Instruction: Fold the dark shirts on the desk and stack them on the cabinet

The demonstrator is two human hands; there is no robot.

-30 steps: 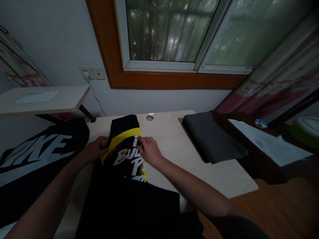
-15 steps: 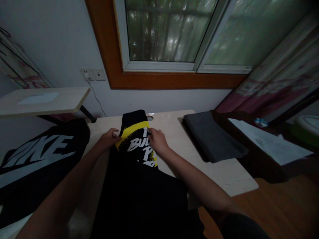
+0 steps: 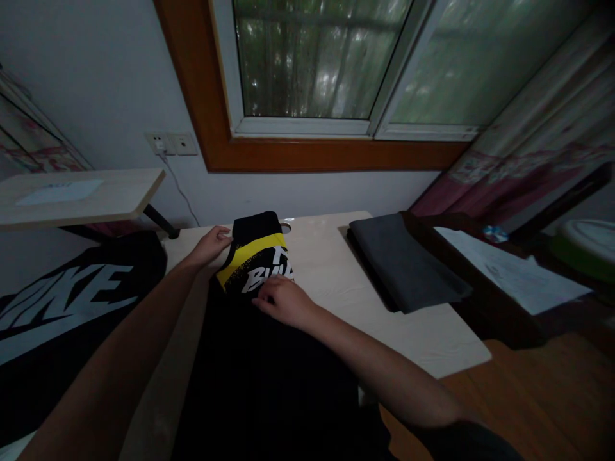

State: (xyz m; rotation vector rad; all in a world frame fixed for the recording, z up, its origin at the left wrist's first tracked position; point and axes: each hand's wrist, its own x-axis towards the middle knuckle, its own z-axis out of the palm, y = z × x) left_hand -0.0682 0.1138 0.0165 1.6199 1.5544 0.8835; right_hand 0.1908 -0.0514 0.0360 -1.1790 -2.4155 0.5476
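Note:
A black garment (image 3: pixel 257 227), probably a shirt, lies folded into a narrow strip on the table, with a yellow band and white lettering near its far end. Plain black fabric (image 3: pixel 269 371) stretches from the print toward me and covers the lower letters. My left hand (image 3: pixel 210 248) pinches the garment's left edge beside the yellow band. Over the lower print, my right hand (image 3: pixel 287 301) is closed, its thumb and fingertips at the black fabric. Exactly how much cloth they grip is hard to see in the dim light.
The pale table (image 3: pixel 331 256) carries a folded dark grey cloth (image 3: pixel 408 262) on the right. Another black garment with large white letters (image 3: pixel 91 288) lies at left, near a raised shelf (image 3: pixel 86 192). Papers (image 3: pixel 509 269) rest on a dark surface farther right.
My right hand has moved from the lettering's right edge toward me and slightly left. Less of the lower lettering shows. My left hand stays at the left edge, a little farther away.

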